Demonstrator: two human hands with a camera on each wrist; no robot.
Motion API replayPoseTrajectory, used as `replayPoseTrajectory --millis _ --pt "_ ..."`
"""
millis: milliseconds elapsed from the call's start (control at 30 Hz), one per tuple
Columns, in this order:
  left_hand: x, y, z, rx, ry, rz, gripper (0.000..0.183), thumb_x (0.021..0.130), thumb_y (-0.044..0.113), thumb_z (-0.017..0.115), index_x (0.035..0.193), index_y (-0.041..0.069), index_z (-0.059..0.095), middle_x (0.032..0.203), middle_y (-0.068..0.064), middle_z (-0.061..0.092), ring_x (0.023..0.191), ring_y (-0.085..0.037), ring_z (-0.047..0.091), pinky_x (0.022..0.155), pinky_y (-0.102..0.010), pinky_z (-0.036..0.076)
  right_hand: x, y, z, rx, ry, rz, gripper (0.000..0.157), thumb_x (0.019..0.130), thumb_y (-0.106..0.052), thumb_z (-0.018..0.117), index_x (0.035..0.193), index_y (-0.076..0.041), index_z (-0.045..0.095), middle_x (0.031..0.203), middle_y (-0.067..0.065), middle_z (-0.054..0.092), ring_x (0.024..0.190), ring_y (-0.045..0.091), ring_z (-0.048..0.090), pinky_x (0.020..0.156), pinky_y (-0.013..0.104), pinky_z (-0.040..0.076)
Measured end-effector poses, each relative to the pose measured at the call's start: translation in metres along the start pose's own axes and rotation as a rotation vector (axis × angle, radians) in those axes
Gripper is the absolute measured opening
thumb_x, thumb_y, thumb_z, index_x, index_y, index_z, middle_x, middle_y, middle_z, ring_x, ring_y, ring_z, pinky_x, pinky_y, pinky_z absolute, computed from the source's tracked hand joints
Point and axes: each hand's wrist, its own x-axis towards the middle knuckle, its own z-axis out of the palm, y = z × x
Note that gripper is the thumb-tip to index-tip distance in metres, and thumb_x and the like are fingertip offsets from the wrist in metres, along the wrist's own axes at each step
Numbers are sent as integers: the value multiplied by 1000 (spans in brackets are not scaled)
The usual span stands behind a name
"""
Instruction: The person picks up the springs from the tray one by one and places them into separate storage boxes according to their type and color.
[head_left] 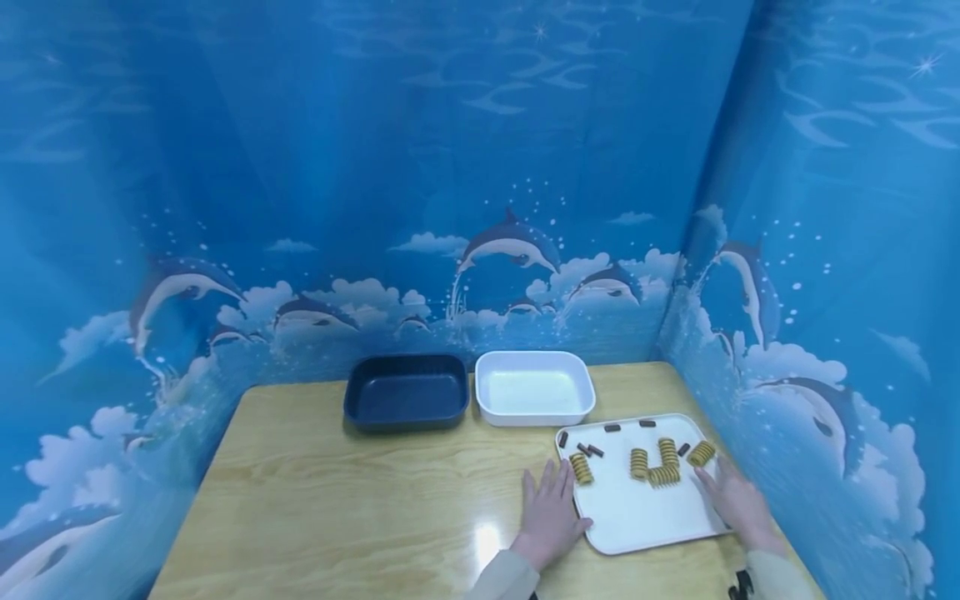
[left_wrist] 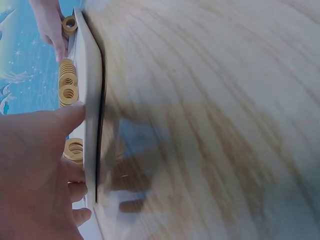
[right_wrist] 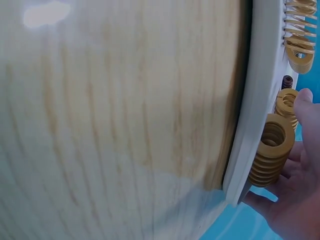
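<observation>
Primary hazard: rolling of the yellow coil springs (head_left: 639, 464), most likely from a sudden push or tilt at the rim of the white tray (head_left: 637, 521). Treat the rightmost spring (head_left: 701, 454) as most exposed; possible loss over the low right rim if knocked by the right hand (head_left: 735, 500). Expect scattering of the small dark pieces (head_left: 596, 451) under the same jolt. Avoid pushing the tray forward: probable collision with the white bin (head_left: 535, 387), just beyond the far left corner. Left hand (head_left: 547, 512): fingers straight and spread along the outside of the left rim, thumb across the rim, nothing grasped. Right hand: thumb and fingers well apart at the right rim, no grasp visible; fingers partly hidden behind the rightmost spring, contact impossible to confirm. Location of springs: all five on the tray, between the hands; leftmost spring (head_left: 581, 469) just beside the left fingertips, across the rim; rightmost spring just ahead of the right hand; remaining three springs (head_left: 663, 476) grouped between, nearer the right hand.
</observation>
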Motion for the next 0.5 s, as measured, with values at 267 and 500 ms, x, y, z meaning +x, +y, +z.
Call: replayPoseTrajectory --millis 267,500 --pt "-6 -11 -10 8 -16 3 83 94 71 47 155 16 40 164 3 33 151 -23 29 118 -57 29 -4 -7 3 -21 -30 -5 96 103 -64 32 142 23 29 130 48 43 107 62 54 93 68 46" --pt "-10 -21 -9 -31 -40 -11 83 94 70 49 156 15 39 164 3 31 152 -23 27 119 -59 26 -12 -15 8 1 4 -78 86 106 -53 39 142 24 28 121 49 50 96 62 59 86 67 49"
